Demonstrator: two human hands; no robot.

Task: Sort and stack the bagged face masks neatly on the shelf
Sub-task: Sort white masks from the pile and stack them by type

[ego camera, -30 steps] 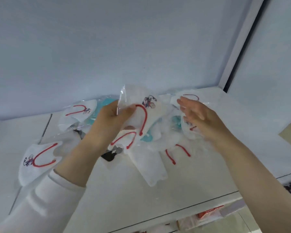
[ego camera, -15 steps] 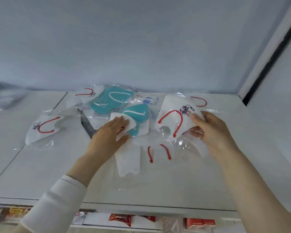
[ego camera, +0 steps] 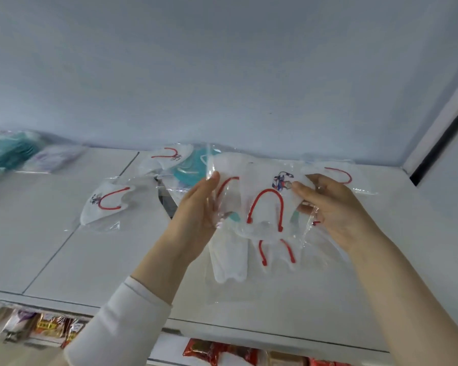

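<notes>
My left hand (ego camera: 196,210) and right hand (ego camera: 331,207) pinch opposite edges of the bagged mask (ego camera: 265,204) mid-frame, loose pile (ego camera: 230,260) directly below.

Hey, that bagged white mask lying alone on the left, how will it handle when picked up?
The lone bagged mask probably feels light and floppy: thin fabric in loose clear film. That glossy film looks slippery, so it may slide on the smooth shelf when pushed.

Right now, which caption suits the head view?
Left hand and right hand hold bagged masks above the loose pile on the shelf.
</notes>
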